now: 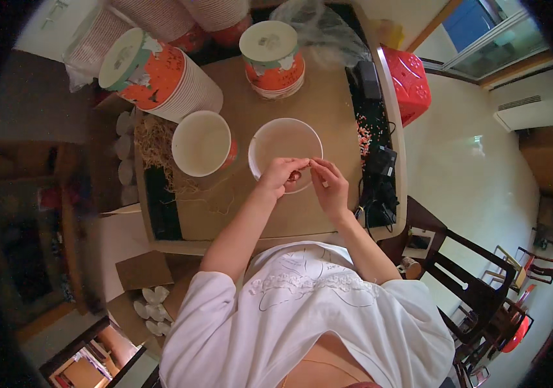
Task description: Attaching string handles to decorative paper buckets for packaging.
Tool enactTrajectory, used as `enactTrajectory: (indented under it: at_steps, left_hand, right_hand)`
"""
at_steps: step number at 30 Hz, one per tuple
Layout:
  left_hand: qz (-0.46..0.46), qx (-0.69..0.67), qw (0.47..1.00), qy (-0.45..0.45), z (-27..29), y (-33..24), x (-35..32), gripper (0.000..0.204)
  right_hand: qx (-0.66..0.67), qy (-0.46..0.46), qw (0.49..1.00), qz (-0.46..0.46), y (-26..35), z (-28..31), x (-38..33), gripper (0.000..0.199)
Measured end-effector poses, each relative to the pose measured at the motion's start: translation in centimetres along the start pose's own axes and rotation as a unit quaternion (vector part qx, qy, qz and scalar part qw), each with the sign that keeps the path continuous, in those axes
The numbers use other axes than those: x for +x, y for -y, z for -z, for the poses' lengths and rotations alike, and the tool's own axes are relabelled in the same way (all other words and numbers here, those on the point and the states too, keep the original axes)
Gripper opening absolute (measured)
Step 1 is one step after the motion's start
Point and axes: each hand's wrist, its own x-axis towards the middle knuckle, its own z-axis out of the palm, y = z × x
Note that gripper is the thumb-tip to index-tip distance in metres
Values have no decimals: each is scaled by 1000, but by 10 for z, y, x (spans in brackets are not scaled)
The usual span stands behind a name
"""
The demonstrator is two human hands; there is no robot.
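My left hand (279, 176) and my right hand (329, 184) meet over the near rim of a white open paper bowl (284, 143) on the brown table (318, 103). The fingertips of both hands pinch something small and dark between them; what it is I cannot tell. A second empty paper bowl (201, 143) with an orange outside stands just left of the first.
Stacks of orange-and-white lidded bowls lie at the back left (160, 74) and stand at the back middle (272, 57). Straw-like filler (155, 143) sits at the table's left. Black cables and a power adapter (380, 173) run along the right edge. A red plastic stool (410, 83) stands beyond.
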Motion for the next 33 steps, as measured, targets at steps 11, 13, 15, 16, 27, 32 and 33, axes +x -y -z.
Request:
enactTrajectory:
  at_steps: [11, 13, 15, 16, 27, 32, 33]
  left_hand:
    - [-72, 138, 987, -52, 1, 4, -4, 9]
    - [-138, 192, 970, -64, -4, 2, -9, 10]
    - [-165, 205, 963, -61, -3, 5, -9, 10]
    - [-192, 219, 955, -58, -3, 5, -9, 10]
    - [-178, 221, 956, -70, -8, 2, -14, 12]
    - [-236, 266, 930, -96, -7, 6, -12, 11]
    - [-232, 278, 926, -107, -8, 4, -14, 11]
  right_hand:
    - [27, 77, 995, -62, 2, 8, 9, 18]
    - [21, 76, 995, -62, 0, 7, 12, 15]
    - [16, 76, 995, -61, -3, 5, 12, 11]
    - [33, 71, 994, -73, -4, 3, 12, 8]
    - [12, 63, 995, -76, -2, 1, 14, 5]
    - [-11, 90, 994, -58, 11, 5, 16, 9]
    - [-12, 89, 994, -58, 11, 5, 16, 9]
